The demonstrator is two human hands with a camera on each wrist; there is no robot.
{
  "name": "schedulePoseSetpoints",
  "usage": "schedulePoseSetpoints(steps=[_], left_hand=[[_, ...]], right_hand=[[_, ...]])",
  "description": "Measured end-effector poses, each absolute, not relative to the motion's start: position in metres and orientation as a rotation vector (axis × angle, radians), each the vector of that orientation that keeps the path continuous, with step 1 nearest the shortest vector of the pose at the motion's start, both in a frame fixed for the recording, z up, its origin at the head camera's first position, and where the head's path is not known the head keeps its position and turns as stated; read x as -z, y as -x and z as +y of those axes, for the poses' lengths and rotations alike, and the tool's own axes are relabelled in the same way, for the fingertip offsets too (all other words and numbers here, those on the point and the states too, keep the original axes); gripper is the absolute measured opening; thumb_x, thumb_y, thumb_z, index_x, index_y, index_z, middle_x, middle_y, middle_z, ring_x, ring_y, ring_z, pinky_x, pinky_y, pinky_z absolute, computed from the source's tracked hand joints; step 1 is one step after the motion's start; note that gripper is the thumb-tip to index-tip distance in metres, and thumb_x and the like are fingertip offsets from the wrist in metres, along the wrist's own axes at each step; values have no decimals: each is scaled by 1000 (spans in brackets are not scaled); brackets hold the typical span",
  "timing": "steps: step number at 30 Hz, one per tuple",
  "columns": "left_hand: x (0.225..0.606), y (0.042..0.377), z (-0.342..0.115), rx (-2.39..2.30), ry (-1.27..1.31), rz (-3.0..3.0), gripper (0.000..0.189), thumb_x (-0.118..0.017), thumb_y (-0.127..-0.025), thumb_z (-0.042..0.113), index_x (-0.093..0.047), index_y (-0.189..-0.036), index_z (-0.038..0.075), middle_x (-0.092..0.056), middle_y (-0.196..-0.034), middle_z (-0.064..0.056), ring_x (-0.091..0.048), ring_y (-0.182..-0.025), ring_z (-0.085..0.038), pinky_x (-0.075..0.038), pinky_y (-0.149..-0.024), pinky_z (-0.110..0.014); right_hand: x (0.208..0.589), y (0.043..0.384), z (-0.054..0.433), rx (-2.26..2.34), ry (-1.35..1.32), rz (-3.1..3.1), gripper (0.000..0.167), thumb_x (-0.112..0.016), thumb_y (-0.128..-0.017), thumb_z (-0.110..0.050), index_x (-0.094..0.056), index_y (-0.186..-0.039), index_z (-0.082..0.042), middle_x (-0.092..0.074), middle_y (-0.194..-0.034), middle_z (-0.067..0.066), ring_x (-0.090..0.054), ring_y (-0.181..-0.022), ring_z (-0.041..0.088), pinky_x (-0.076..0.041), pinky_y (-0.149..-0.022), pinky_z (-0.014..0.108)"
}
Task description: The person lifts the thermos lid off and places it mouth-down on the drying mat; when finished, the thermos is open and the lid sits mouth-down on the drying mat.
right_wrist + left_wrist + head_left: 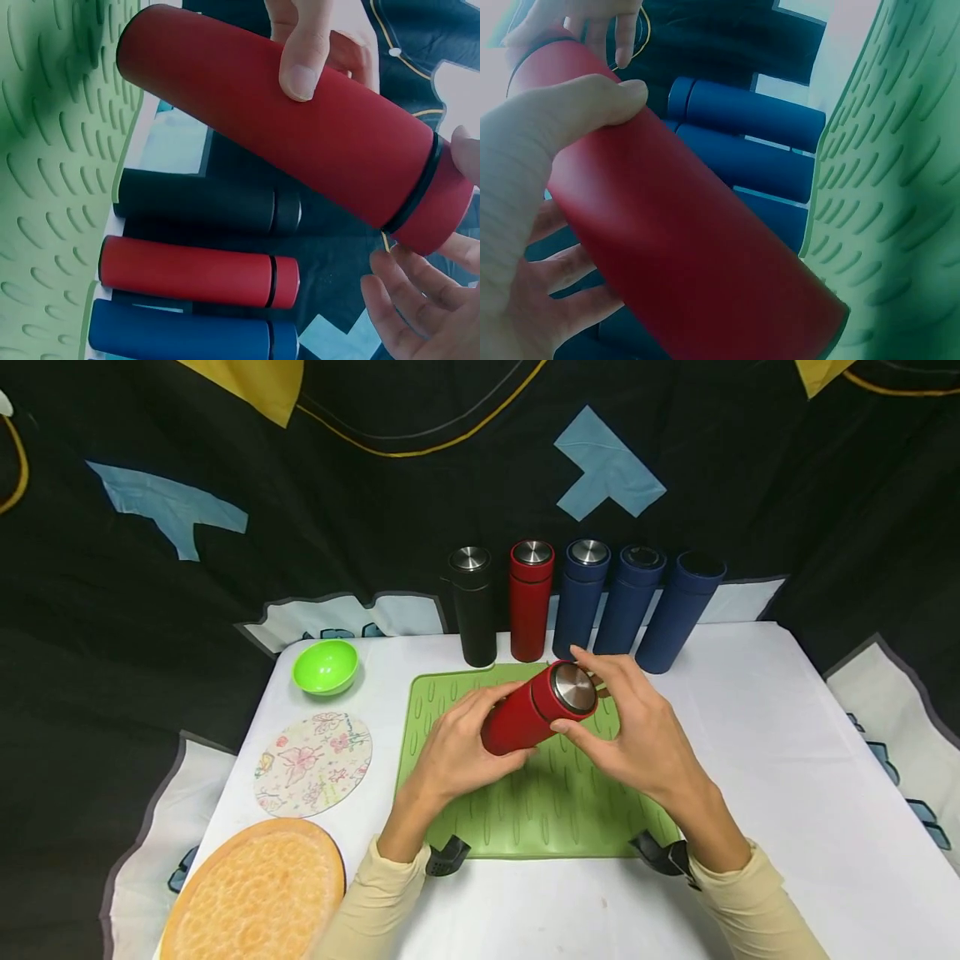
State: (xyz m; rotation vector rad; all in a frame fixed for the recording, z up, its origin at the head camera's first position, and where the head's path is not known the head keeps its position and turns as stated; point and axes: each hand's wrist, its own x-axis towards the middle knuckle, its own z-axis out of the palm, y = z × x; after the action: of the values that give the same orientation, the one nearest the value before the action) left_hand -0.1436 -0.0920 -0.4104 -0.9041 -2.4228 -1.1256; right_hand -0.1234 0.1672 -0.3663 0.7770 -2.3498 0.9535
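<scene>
A red thermos with a steel-topped lid is held tilted above a green ridged mat, its lid end up and to the right. My left hand grips the thermos body, thumb on the near side and fingers round behind. My right hand has its thumb and fingers around the lid, thumb at the lower edge. In the right wrist view a black ring shows between lid and body. The base of the thermos hangs over the mat.
Behind the mat stand a black thermos, another red thermos and several blue thermoses. On the left are a green bowl, a round patterned mat and a round bread-like pad. A black cloth hangs behind.
</scene>
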Motion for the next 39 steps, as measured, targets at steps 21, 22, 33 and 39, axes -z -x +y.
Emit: schedulePoseSetpoints(steps=[21, 22, 33, 39], left_hand=[[404, 141, -101, 1181, 1006, -2498, 77, -94, -77, 27, -63, -147, 15, -72, -132, -4, -70, -106, -17, -63, -86, -35], [404, 141, -101, 1174, 1000, -2496, 77, -94, -77, 27, -63, -147, 15, -72, -132, -4, -70, -106, -17, -63, -86, -34], [405, 145, -104, 1136, 998, -2489, 76, -94, -76, 26, -64, -145, 16, -73, -130, -2, -69, -104, -15, -62, -86, -34], [406, 146, -106, 1153, 1017, -2478, 76, -95, -75, 26, -64, -145, 16, -73, -129, -2, -70, -104, -15, -62, -85, -34]], right_hand=[[354, 117, 171, -1068, -945, -2388, 74, -88, -84, -18, -59, -151, -11, -59, -146, 7, -59, -132, 22, -56, -103, 29], [353, 117, 171, -1059, -929, -2389, 76, -90, -83, -20, -59, -152, -11, -59, -146, 7, -59, -132, 22, -58, -102, 33], [356, 118, 167, -1087, -855, -2361, 66, -93, -82, -17, -66, -142, -11, -66, -132, 5, -65, -115, 17, -55, -92, 18], [356, 117, 167, -1148, -934, -2351, 62, -87, -86, -18, -66, -144, -10, -63, -143, 4, -62, -130, 19, -54, -101, 19]])
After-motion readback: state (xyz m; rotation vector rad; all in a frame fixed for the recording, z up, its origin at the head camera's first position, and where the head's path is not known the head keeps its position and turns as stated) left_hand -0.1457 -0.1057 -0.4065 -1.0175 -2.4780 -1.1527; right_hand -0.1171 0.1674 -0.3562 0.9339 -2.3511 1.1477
